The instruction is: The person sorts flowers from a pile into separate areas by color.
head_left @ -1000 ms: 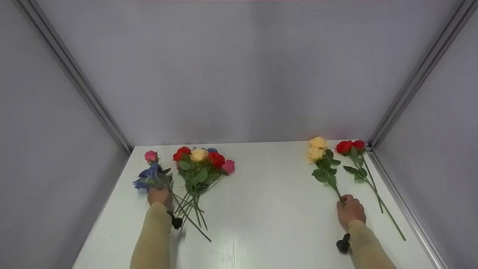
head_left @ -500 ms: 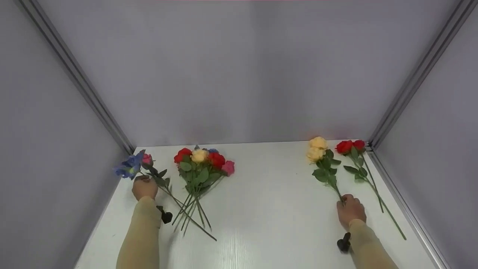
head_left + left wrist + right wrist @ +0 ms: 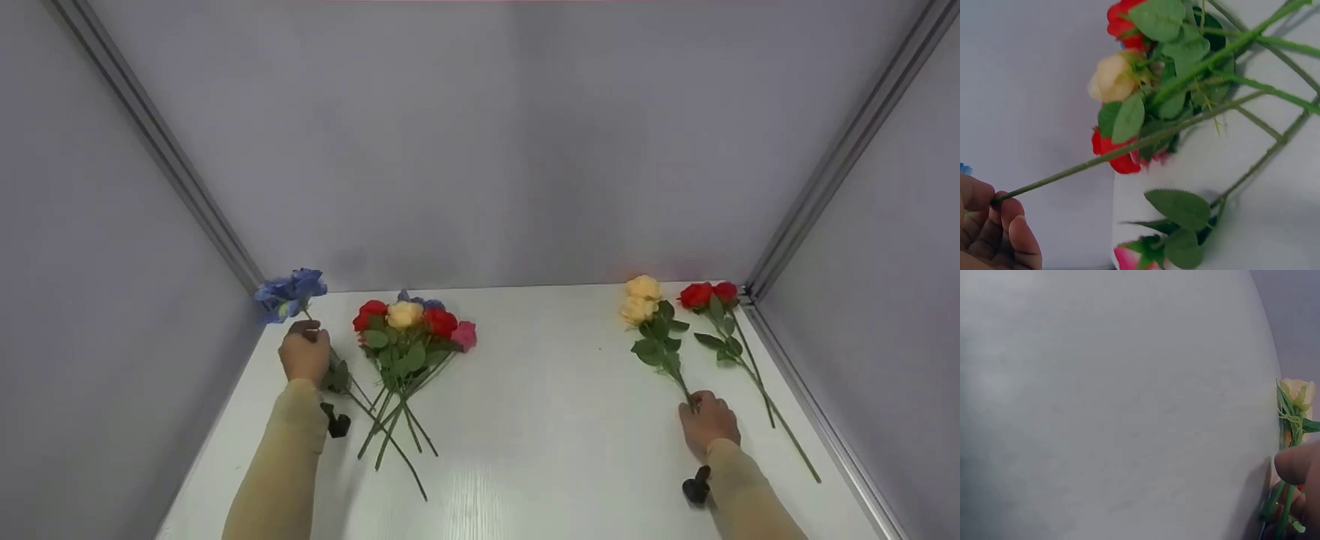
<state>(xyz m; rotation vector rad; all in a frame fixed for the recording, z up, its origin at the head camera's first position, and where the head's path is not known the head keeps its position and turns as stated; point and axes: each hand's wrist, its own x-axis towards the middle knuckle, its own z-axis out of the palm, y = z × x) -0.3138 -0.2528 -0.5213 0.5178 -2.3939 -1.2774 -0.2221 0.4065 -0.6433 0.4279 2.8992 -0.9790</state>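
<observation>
My left hand [image 3: 304, 354] grips the stem of a blue flower [image 3: 289, 290] and holds its head up near the back left corner. In the left wrist view the fingers [image 3: 999, 233] curl round the green stem [image 3: 1129, 147]. A pink rose [image 3: 1131, 258] lies on the white table below the hand. Beside it lies a bunch of red, yellow and pink roses [image 3: 412, 326]. My right hand [image 3: 706, 422] rests on the stem end of the yellow roses [image 3: 641, 300]; its fingers [image 3: 1297, 464] pinch the green stems [image 3: 1275, 509].
Two red roses [image 3: 706, 293] on long stems lie at the far right beside the metal rail [image 3: 817, 420]. Grey walls close in the white table [image 3: 540, 420] on three sides. Stems of the bunch fan out toward the front left.
My left hand has lifted the blue flower off the table, first swinging it left, then raising it toward the back left corner. The right hand has stayed on the yellow rose stems.
</observation>
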